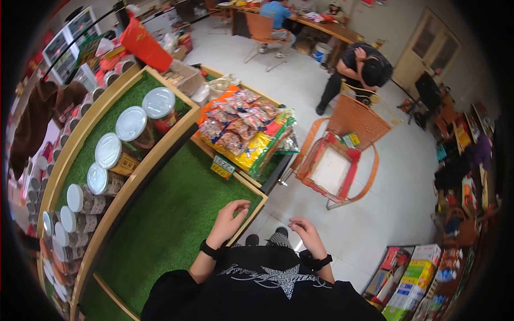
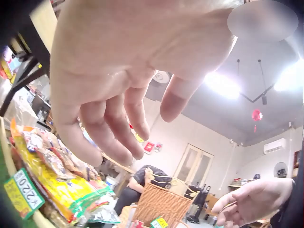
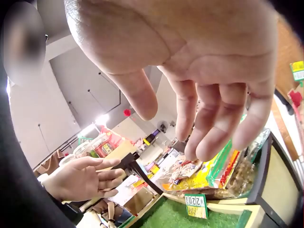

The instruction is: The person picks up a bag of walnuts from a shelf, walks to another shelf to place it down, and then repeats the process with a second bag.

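My left hand (image 1: pixel 227 223) hovers over the corner of a shelf lined with green turf (image 1: pixel 166 214), its fingers loosely bent around nothing. To its right, my right hand (image 1: pixel 309 235) hangs in front of my body with relaxed fingers and an empty palm. Both palms face inward, as the wrist views show. Beyond the left hand lies a pile of yellow and orange snack bags (image 1: pixel 246 131), with small clear packets on top. A price tag (image 1: pixel 222 167) is fixed at the front edge of that pile.
Lidded jars (image 1: pixel 131 123) line a raised wooden shelf on the left. A wicker chair (image 1: pixel 358 123) with a red-edged box (image 1: pixel 332 168) stands ahead to the right. A bent-over person (image 1: pixel 367 69) sits behind it. Boxed goods (image 1: pixel 417 275) fill the lower right.
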Tool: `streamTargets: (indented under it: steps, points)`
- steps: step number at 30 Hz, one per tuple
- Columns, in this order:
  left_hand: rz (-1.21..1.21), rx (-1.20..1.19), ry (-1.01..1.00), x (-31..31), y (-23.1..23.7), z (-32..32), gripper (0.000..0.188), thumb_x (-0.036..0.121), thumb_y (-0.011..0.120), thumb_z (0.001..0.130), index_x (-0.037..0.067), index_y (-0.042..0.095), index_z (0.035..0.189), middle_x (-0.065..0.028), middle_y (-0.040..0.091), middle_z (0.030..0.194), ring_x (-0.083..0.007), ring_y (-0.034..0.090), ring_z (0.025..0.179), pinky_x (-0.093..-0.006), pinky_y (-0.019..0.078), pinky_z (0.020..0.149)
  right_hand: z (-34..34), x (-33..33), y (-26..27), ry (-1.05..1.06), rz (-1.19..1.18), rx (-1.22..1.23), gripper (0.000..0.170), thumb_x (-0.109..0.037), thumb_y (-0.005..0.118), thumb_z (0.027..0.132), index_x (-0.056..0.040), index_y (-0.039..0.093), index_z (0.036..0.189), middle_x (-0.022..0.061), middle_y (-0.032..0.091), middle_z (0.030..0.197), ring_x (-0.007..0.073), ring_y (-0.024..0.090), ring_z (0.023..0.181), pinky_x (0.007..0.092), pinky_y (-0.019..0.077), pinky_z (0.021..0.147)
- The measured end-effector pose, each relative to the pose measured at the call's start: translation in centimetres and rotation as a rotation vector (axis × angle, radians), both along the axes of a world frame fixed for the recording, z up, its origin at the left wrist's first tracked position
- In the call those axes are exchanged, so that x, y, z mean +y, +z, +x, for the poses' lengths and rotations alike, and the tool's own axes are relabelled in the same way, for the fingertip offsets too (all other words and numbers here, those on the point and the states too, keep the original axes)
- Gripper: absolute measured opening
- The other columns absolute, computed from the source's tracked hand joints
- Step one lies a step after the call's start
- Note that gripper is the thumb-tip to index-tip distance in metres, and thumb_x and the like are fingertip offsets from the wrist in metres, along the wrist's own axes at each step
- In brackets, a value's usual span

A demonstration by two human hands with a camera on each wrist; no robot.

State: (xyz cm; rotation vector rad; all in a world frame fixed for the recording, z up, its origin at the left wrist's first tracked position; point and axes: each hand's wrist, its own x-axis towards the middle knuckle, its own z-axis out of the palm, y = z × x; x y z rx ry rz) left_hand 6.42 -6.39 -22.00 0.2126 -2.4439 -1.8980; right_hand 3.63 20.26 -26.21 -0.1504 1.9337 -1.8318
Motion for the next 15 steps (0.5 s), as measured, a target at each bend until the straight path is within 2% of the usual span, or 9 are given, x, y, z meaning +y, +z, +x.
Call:
streamTargets:
  steps: [7,9,13,15]
  points:
    - [0.102,-0.126,0.380,-1.7,-0.6,-1.3,0.025,0.011,0.053,0.086,0.001,0.057,0.108,-0.0097,0.063,0.099,-0.0162,0.059,0.093,-0.0283,0.0450,0.083,-11.3,-4.5,-0.6,0.297,0.002,0.038,0.021,-0.010,0.053,0.087,0.0001,0.056,0.105,0.0061,0.061,0.095,0.0132,0.056,0.091,0.0249,0.0432,0.080]
    - [0.110,-0.072,0.424,-1.2,-1.7,-2.8,0.026,0.012,0.053,0.086,0.001,0.056,0.109,-0.0100,0.062,0.100,-0.0166,0.059,0.093,-0.0285,0.0451,0.082,-14.7,-6.0,-0.1,0.363,-0.004,0.014,0.022,-0.010,0.053,0.087,0.0003,0.055,0.106,0.0063,0.060,0.096,0.0134,0.056,0.090,0.0250,0.0432,0.080]
    - [0.102,-0.086,0.511,0.5,-0.3,-7.2,0.027,0.011,0.054,0.085,0.001,0.056,0.109,-0.0101,0.062,0.100,-0.0177,0.059,0.092,-0.0293,0.0453,0.082,-21.7,-8.1,0.0,0.507,-0.002,0.107,0.024,-0.011,0.055,0.086,-0.0001,0.055,0.107,0.0067,0.060,0.097,0.0128,0.055,0.087,0.0250,0.0433,0.079]
    - [0.029,-0.064,0.460,1.2,0.1,-9.3,0.027,0.011,0.055,0.084,0.001,0.056,0.109,-0.0109,0.061,0.099,-0.0190,0.059,0.091,-0.0302,0.0456,0.081,-24.8,-8.8,0.0,0.510,0.004,0.080,0.025,-0.011,0.055,0.086,-0.0004,0.055,0.108,0.0067,0.059,0.098,0.0128,0.055,0.088,0.0251,0.0432,0.080]
